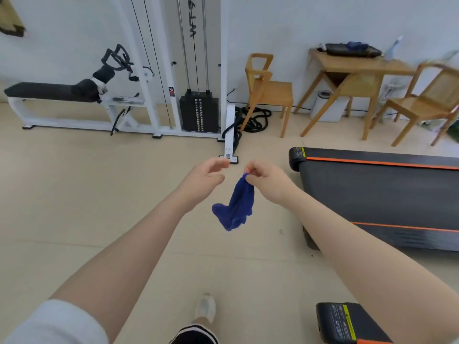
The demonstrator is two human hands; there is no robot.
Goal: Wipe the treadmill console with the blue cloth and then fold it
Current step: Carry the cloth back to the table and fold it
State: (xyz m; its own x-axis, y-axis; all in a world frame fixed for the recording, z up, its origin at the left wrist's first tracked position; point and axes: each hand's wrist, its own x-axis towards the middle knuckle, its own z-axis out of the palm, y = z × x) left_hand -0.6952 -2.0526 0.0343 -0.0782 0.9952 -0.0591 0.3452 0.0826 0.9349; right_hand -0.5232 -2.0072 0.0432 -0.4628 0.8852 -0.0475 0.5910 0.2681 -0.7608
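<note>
Hanging from the right hand (pixel 267 181), the blue cloth (pixel 234 207) droops in a bunched, twisted fall over the pale floor (pixel 74 194), its top corner pinched between the curled fingers and thumb and its loose lower end flaring out to the left. None of the cloth touches the floor or the treadmill. The left hand (pixel 205 178) hovers just beside it, near the pinched corner but apart from the fabric, its fingers loosely extended toward the right hand and holding nothing.

Both bare forearms reach forward from the bottom of the view, a white sleeve (pixel 54 324) showing on the left arm. One pale shoe (pixel 206 307) stands on the floor below the hands.

To the right of the hands lies the treadmill (pixel 372 194), its dark belt edged with orange stripes, its near end cut off by the right forearm. A dark piece with a yellow label (pixel 345 324) sits at the bottom right corner of the view; I cannot tell what it belongs to.

Against the far wall stand a white cable machine (pixel 198 105) with a black weight stack, a padded bench (pixel 49 91) to its left, a coiled black rope (pixel 255 117), two wooden chairs (pixel 268 93) and a wooden table (pixel 357 70) between them.
</note>
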